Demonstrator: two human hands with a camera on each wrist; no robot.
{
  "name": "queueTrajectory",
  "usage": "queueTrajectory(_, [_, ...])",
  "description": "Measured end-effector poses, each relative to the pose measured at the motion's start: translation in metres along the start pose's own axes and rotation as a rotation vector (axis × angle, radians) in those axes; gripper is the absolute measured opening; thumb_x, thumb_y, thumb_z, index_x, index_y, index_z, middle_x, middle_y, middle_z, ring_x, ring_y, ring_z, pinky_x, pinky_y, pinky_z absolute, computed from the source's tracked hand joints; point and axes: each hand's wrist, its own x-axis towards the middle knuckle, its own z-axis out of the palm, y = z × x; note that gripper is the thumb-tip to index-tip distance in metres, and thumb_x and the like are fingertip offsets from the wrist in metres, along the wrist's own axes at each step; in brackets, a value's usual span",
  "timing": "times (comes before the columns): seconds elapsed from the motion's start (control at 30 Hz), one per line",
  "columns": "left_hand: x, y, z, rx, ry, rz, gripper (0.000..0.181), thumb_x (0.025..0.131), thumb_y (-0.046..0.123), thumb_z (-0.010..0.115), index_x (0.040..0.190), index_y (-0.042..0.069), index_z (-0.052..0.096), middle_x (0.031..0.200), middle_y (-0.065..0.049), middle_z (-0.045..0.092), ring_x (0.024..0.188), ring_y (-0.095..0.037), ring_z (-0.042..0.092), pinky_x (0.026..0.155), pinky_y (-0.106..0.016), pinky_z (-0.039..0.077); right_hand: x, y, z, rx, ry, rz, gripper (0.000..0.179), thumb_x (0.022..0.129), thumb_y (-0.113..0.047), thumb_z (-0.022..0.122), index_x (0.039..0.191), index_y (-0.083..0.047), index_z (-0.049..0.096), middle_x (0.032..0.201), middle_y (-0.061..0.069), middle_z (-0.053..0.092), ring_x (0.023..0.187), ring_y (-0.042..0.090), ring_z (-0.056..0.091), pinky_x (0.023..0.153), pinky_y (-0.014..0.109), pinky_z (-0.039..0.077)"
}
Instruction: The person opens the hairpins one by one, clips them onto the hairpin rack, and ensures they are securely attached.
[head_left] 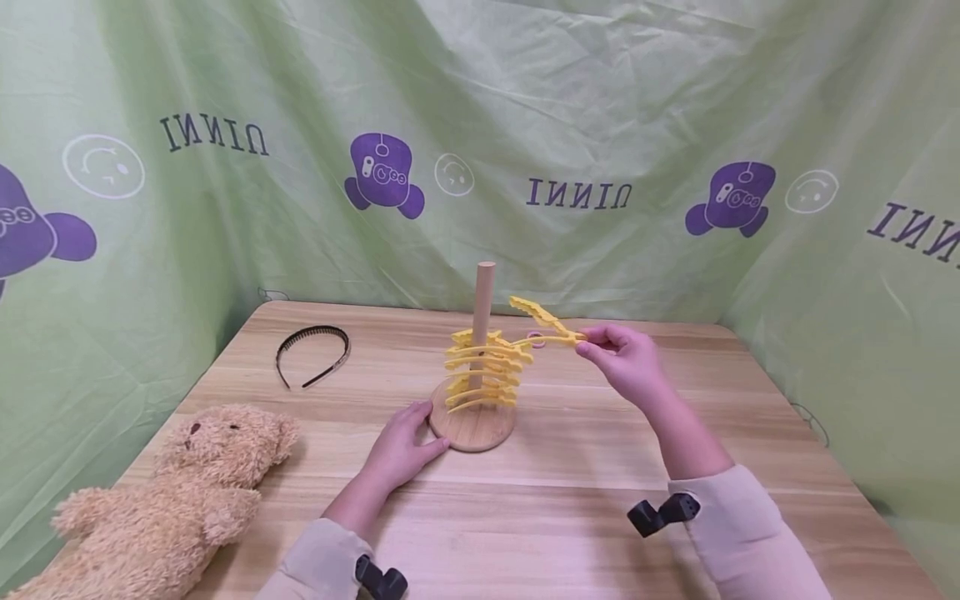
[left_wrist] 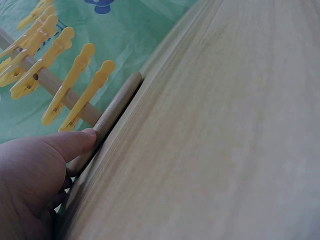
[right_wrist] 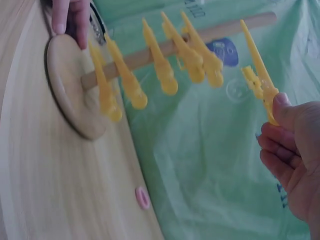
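In the head view, my right hand [head_left: 626,367] pinches the end of a yellow alligator hair clip [head_left: 538,312] between thumb and fingers. Its two arms are spread apart, pointing toward a wooden post [head_left: 484,296]. Several matching yellow clips [right_wrist: 162,70] are clamped across that post, one above another; the post's top part is bare. My left hand [head_left: 397,446] grips the edge of the round wooden base [head_left: 474,437]. In the left wrist view, the thumb [left_wrist: 80,142] lies on the base's upper face, with the other fingers partly hidden at its rim. The base stands flat on the table.
A black toothed headband [head_left: 315,330] lies at the back left of the wooden table [head_left: 585,517]. A fluffy teddy bear [head_left: 191,508] lies at the front left. Behind the stand is a small pink ring [right_wrist: 140,191]. Green printed curtains [head_left: 600,92] surround the table.
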Motion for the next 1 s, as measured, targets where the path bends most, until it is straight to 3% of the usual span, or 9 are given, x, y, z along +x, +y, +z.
queueTrajectory(0.23, [0.001, 0.0, 0.002, -0.024, -0.005, -0.02, 0.07, 0.085, 0.031, 0.073, 0.14, -0.006, 0.048, 0.146, -0.027, 0.047, 0.138, -0.045, 0.04, 0.117, -0.058, 0.03, 0.011, -0.018, 0.02, -0.025, -0.07, -0.077, 0.021, 0.089, -0.013, 0.072, 0.104, 0.001, 0.072, 0.098, 0.018, 0.074, 0.091, 0.027, 0.07, 0.067, 0.017, 0.054])
queueTrajectory(0.6, [0.002, 0.002, 0.007, -0.029, -0.009, -0.021, 0.07, 0.085, 0.032, 0.073, 0.14, -0.004, 0.049, 0.146, -0.025, 0.047, 0.138, -0.043, 0.04, 0.117, -0.056, 0.03, 0.019, -0.029, 0.035, -0.041, -0.153, -0.073, 0.023, 0.088, -0.015, 0.073, 0.106, 0.0, 0.071, 0.102, 0.016, 0.073, 0.098, 0.03, 0.069, 0.08, 0.04, 0.06])
queueTrajectory(1.0, [0.002, 0.001, 0.006, -0.022, -0.006, -0.024, 0.07, 0.085, 0.032, 0.073, 0.14, -0.004, 0.049, 0.147, -0.026, 0.046, 0.139, -0.043, 0.04, 0.117, -0.057, 0.03, 0.016, -0.028, 0.033, -0.021, -0.189, -0.066, 0.036, 0.089, -0.019, 0.072, 0.119, -0.001, 0.067, 0.109, 0.017, 0.072, 0.11, 0.033, 0.066, 0.088, 0.045, 0.059])
